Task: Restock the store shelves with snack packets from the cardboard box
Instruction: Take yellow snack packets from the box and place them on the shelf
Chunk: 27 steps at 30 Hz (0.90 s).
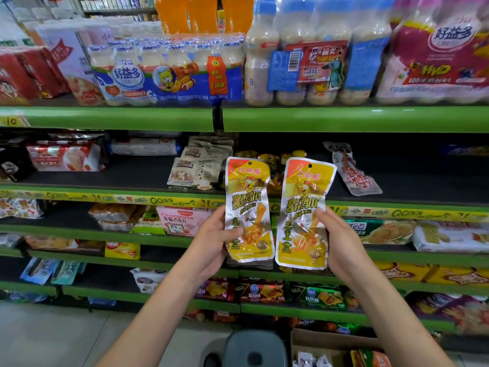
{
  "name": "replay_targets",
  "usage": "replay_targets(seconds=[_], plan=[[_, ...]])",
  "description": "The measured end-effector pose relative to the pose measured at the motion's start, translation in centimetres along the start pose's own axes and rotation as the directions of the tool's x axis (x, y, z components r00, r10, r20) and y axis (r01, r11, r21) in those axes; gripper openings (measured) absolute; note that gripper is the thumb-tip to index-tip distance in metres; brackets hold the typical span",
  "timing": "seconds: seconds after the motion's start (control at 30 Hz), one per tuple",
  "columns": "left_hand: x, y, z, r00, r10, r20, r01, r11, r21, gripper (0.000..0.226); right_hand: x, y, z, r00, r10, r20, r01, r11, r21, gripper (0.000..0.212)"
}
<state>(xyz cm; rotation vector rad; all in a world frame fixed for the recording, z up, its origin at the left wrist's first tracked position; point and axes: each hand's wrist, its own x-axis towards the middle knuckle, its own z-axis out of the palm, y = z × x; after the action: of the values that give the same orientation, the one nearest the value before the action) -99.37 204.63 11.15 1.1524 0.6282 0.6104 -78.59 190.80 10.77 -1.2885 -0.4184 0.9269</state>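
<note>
Two snack packets, the left packet (248, 207) and the right packet (304, 213), stand upright side by side before the shelves (344, 119) (bottles (312, 56) on top); a cardboard box (333, 348) sits near, lower right, beside a stool (254, 348).

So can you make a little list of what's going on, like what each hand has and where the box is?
left hand: holds the left yellow packet upright by its lower edge
right hand: holds the right yellow packet upright
packets: side by side, same design, in front of the shelves
cardboard box: on the floor, bottom right, open, more packets inside
stool: grey, beside the box
top shelf: green edge, drink bottle packs on it
</note>
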Motion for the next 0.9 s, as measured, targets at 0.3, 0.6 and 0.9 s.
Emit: replay_targets(seconds=[0.3, 0.6, 0.9], plan=[[0.3, -0.1, 0.5, 0.994, -0.079, 0.072, 0.084, 0.993, -0.077, 0.075, -0.1, -0.1, 0.3, 0.996, 0.084, -0.016, -0.081, 0.984, 0.158, 0.047], [0.2, -0.3, 0.7, 0.978, -0.109, 0.175, 0.159, 0.939, -0.305, 0.086, -0.8, -0.2, 0.3, 0.992, 0.123, 0.037, -0.127, 0.978, 0.162, 0.041], [0.9, -1.5, 1.2, 0.980, -0.186, 0.073, 0.199, 0.896, -0.396, 0.053, -0.6, -0.1, 0.1, 0.990, 0.120, 0.070, -0.129, 0.981, 0.144, 0.044]])
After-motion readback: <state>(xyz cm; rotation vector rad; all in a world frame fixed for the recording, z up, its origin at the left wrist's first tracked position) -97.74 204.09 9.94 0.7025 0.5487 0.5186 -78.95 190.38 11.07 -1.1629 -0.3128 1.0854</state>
